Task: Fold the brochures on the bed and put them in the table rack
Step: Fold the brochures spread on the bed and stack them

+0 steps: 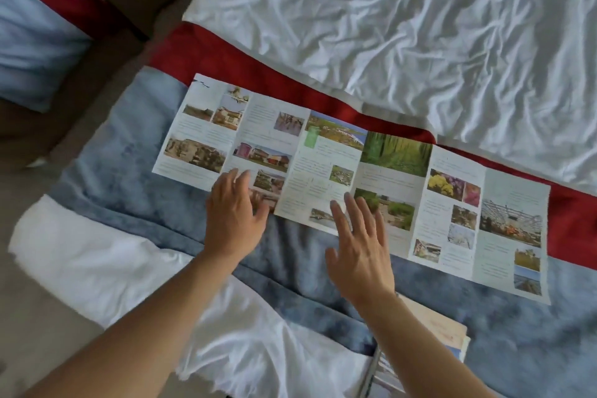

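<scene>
Flat hands (233, 210) (360, 245) press glossy, creased brochure (352, 171) onto plush blanket (129, 171).

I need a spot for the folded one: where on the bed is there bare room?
Free: the white sheet beyond the red band, and the blue blanket left of the unfolded brochure. Crowded: the near edge, where both hands rest on the brochure and a paper stack lies under the right forearm.

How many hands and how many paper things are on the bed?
Hands: 2, the left hand and the right hand.
Unfolded long photo brochure on the blue blanket: 1.
Stack of folded paper brochures under the right forearm: 1 stack; sheets uncountable.
Total: 4.
</scene>
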### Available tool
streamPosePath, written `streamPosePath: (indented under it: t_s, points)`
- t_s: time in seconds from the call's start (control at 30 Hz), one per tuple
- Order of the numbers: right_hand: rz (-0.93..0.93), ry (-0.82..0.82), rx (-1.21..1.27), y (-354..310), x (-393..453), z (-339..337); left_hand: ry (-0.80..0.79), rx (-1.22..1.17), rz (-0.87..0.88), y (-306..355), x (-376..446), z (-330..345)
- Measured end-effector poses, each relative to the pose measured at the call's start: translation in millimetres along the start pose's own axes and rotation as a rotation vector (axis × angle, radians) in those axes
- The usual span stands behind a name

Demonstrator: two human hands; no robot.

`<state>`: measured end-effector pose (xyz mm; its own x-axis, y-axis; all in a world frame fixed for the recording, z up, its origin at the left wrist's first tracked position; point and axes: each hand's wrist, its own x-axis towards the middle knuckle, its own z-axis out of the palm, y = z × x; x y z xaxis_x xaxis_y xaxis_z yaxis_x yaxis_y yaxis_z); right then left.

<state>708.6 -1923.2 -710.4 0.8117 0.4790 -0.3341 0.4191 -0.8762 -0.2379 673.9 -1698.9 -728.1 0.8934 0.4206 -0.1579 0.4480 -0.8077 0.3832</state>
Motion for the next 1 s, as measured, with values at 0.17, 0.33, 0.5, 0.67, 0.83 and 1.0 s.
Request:
streamPosePath:
  t_s: [0.17,0.33,0.5,0.67,0.83,1.0]
  points:
    - [-0.172,-0.102,-0.013,-60,42,18,-0.036,0.052,-0.096,-47,45,-19]
    - [-0.168,-0.141,0.004,-88,64,32,0.017,0.026,-0.363,-82,70,-30]
    - [-0.148,-0.142,0.021,-84,66,32,0.177,-0.151,-0.417,-88,81,-37]
    - [-0.104,-0.069,0.102,-69,66,25,0.222,-0.631,-0.354,-74,76,-47]
    - [-0.093,-0.065,0.204,-62,61,20,0.167,-0.655,-0.175,-34,59,-49]
    - [-0.055,-0.016,0.156,-40,50,8,-0.171,-0.341,0.171,-6,45,-31]
